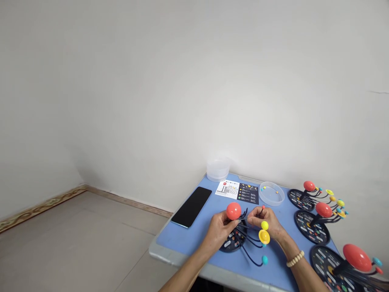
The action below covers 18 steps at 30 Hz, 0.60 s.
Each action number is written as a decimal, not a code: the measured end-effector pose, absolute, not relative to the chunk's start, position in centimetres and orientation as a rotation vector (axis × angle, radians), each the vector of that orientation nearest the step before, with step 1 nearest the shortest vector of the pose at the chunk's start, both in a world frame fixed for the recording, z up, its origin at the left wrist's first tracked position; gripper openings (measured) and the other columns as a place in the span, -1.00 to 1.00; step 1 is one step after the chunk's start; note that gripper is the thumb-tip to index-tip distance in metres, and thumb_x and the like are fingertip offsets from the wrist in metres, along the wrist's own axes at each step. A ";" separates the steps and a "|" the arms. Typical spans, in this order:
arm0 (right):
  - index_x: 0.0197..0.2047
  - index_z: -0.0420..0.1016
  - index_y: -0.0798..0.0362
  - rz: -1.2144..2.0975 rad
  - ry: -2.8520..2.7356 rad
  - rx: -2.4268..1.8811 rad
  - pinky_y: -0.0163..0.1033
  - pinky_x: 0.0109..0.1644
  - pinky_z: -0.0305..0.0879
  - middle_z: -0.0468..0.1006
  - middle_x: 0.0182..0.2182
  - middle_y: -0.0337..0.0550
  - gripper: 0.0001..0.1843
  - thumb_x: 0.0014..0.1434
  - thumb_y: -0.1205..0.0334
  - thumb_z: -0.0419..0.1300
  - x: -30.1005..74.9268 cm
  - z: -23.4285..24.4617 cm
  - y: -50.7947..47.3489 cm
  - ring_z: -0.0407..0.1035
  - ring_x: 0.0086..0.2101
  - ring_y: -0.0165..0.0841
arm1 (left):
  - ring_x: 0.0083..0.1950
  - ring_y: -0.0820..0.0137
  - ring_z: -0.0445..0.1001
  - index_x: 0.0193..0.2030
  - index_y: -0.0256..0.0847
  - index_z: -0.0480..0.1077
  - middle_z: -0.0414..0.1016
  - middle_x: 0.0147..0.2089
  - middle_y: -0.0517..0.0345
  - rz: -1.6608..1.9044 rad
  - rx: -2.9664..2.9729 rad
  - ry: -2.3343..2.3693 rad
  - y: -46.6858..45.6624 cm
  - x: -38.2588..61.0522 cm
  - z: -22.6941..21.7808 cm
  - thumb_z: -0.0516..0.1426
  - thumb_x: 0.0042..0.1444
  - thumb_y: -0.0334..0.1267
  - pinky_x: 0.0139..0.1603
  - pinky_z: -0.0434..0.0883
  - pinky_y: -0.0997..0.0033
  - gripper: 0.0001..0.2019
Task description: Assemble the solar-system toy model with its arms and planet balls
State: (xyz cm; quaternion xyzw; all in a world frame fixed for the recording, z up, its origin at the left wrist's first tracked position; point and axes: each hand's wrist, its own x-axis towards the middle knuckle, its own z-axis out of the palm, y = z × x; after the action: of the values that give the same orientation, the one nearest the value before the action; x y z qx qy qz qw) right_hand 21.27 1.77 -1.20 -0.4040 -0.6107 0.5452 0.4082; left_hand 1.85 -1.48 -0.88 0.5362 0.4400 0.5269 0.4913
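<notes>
A solar system model [234, 211] with a large red ball stands on its round black printed base [230, 244] near the table's front edge. Thin dark arms fan out from it, tipped with a yellow ball [264, 225], a ringed yellow-orange planet [264, 236] and a teal ball [264, 260]. My left hand [219, 230] is closed at the post just below the red ball, its thumb against the arms' inner ends. My right hand [269, 222] pinches a thin dark arm right of the post. A small red ball [263, 207] shows just above its fingers.
Three similar models stand along the right side, among them one with a red ball [309, 186]. A clear shallow dish [271, 201] holds several small coloured balls. Behind are a printed instruction sheet [226, 189] and a clear tub [218, 170]; a black phone [192, 207] lies left.
</notes>
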 end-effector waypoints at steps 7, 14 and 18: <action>-0.43 0.61 0.10 1.399 -1.554 -1.016 -0.29 -0.40 0.14 0.47 -0.56 -0.26 -0.72 -0.17 0.07 0.42 21.4 -1.5 2.2 0.23 -0.53 -0.47 | -0.43 0.36 0.36 -0.49 -0.27 0.42 0.39 -0.53 0.23 1.265 1.274 1.077 -1.4 1.9 -1.0 0.24 -0.17 -0.22 -0.37 0.33 0.42 -0.84; -0.52 0.53 0.11 1.374 -1.566 -1.008 -0.30 -0.43 0.09 0.41 -0.61 -0.28 -0.71 -0.13 0.04 0.40 20.9 -1.1 1.9 0.18 -0.54 -0.48 | -0.46 0.39 0.32 -0.54 -0.25 0.37 0.33 -0.57 0.26 1.269 1.303 1.079 -1.4 1.8 -0.9 0.24 -0.16 -0.21 -0.40 0.31 0.44 -0.83; -0.53 0.50 0.10 1.366 -1.562 -1.001 -0.30 -0.41 0.11 0.40 -0.60 -0.28 -0.70 -0.12 0.03 0.39 20.6 -1.0 1.7 0.18 -0.53 -0.47 | -0.48 0.42 0.28 -0.56 -0.23 0.33 0.29 -0.58 0.27 1.286 1.304 1.063 -1.5 1.9 -0.9 0.24 -0.15 -0.20 -0.45 0.27 0.47 -0.81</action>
State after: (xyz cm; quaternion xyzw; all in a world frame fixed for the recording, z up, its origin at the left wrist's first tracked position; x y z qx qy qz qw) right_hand 20.56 1.68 -1.04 -0.3968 -0.6194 0.5417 0.4067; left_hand 1.90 -1.51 -0.88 0.5370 0.4374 0.5294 0.4899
